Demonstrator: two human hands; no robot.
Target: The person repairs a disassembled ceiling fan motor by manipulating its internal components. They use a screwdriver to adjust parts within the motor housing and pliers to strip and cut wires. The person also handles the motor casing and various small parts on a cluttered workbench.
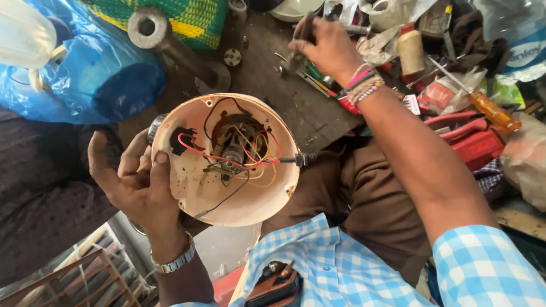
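Above the lap, the left hand (136, 182) grips the rim of a round cream appliance housing (227, 159), thumb inside, open side up; it looks light and stiff, but the thin wires (250, 159) inside are fragile, so the rim is the safe hold. The right hand (327, 48) reaches over the cluttered workbench (307, 108), fingers closed around perhaps a dark tool, which they mostly hide.

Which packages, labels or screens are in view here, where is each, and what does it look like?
Water bottle label: top right corner, blue and white band on clear plastic.
Red packet: right of the right hand, crumpled, red and white.
Blue plastic bag: upper left, bulging.
No screens.
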